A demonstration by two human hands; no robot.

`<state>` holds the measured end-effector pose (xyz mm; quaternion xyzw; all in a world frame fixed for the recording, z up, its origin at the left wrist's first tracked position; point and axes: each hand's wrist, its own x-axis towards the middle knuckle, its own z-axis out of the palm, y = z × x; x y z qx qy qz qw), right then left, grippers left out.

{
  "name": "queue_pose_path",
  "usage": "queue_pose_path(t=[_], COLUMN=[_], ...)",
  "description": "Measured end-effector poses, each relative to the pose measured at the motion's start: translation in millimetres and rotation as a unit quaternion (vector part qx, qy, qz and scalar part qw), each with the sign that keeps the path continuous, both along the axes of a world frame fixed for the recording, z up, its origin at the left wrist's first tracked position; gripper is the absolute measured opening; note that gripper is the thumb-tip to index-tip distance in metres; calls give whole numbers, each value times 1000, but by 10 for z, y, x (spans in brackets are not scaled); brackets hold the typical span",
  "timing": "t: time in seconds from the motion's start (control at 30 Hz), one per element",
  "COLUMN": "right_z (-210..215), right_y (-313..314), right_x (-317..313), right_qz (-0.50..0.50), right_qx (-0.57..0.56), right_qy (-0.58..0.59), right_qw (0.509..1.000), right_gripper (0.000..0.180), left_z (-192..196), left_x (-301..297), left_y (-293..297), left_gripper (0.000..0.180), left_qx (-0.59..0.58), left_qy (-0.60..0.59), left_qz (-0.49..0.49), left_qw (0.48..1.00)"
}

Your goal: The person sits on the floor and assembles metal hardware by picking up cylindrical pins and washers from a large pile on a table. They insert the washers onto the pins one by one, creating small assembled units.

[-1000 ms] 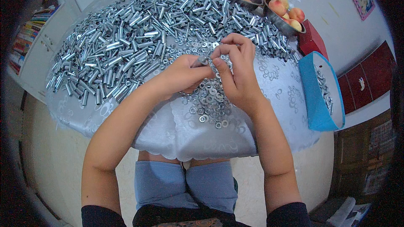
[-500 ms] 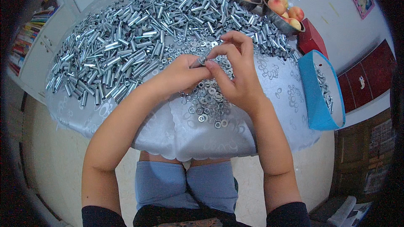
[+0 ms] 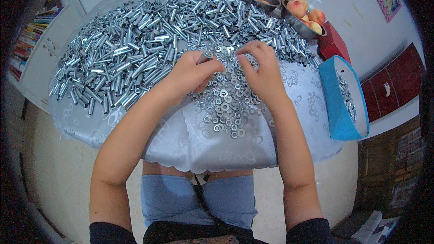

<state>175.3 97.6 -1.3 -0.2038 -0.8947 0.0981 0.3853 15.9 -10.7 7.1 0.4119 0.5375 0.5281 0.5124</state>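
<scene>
Over the worktop [image 3: 289, 86]: left hand [image 3: 192, 72] gripping a metal sleeve [image 3: 205, 56], right hand [image 3: 260, 70] pinching among loose washers [image 3: 226, 108]. Risk: washers nudged off the near edge.

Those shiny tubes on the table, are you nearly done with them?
Not nearly. Some finished-looking pieces already lie in the blue box. The left hand holds one metal tube while the right hand rests on the washers. A big heap of tubes remains on the table.
</scene>
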Motion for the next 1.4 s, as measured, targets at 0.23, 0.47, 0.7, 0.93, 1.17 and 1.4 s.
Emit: queue_pose_path(t=[0.23, 0.47, 0.7, 0.93, 1.17, 1.4], right_z=[-216, -208, -199, -85, -94, -73], right_y=[-1, -37, -21, -136, -160, -186], right_x=[-116, -169, -108, -67, -77, -67], right_qz=[66, 62, 60, 56, 73, 54], right_qx=[32, 25, -2, 7, 34, 84], right_qy=[-86, -98, -119, -156, -172, -173], right_qw=[994, 993, 991, 986, 982, 980], right_gripper=[24, 23, 21, 19, 16, 16], left_z=[-12, -21, -4, -14, -63, -64], left_x=[-16, -16, -34, -47, -73, -12], left_y=[18, 7, 14, 22, 67, 48], left_gripper=[18, 17, 18, 23, 16, 16], left_qx=[-5, 21, 1, 17, 3, -9], left_qy=[17, -1, -6, 18, 27, 15], left_qz=[56, 47, 58, 64, 50, 47], left_qw=[998, 999, 998, 998, 998, 999])
